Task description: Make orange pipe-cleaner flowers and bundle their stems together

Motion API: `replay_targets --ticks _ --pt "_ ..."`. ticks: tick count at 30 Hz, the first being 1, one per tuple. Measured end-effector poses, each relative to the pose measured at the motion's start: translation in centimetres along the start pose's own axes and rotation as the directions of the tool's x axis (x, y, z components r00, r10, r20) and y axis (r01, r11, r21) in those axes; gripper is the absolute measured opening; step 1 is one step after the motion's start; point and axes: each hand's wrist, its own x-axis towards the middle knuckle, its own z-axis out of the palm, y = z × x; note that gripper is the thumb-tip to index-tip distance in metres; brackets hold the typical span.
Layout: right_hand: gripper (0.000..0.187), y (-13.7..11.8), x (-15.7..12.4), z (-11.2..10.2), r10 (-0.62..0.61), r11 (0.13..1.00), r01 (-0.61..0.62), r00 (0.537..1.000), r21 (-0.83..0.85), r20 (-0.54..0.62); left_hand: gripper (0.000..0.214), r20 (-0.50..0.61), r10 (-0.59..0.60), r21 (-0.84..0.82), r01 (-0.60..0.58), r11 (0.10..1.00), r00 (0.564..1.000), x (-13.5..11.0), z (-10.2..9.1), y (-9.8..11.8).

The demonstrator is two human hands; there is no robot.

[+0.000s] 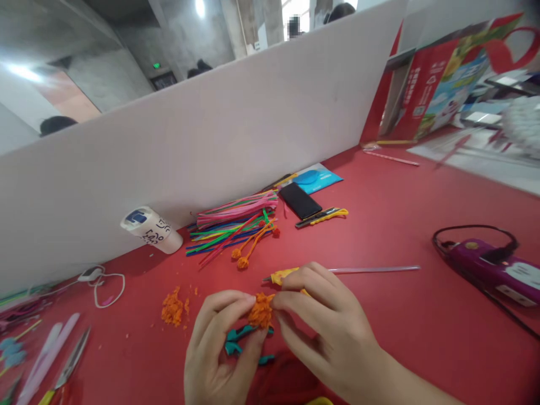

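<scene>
Both of my hands meet low in the middle of the view over the red table [379, 236]. My left hand [217, 351] is closed around a fuzzy orange pipe-cleaner flower [260, 310] with teal stem pieces [236, 340] beneath it. My right hand [324, 326] pinches the top of the same orange flower with thumb and fingertips. Just beyond my fingers lies a yellow-handled tool [282, 275], and a clear glue stick [375, 270] lies to its right.
A bundle of coloured pipe cleaners [234, 222] lies near the white partition [236, 129], with a tipped white cup [152, 230], a black phone [300, 201] and orange fluff scraps [172, 308]. A purple glue gun [491, 270] sits right. Scissors [70, 363] lie far left.
</scene>
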Motion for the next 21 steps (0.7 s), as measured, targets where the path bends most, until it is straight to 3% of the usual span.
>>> replay_targets --ticks 21 --pt "0.016 0.06 0.23 0.31 0.015 0.994 -0.015 1.0 0.107 0.006 0.031 0.014 -0.042 -0.007 0.042 0.999 0.999 -0.09 0.01 -0.12"
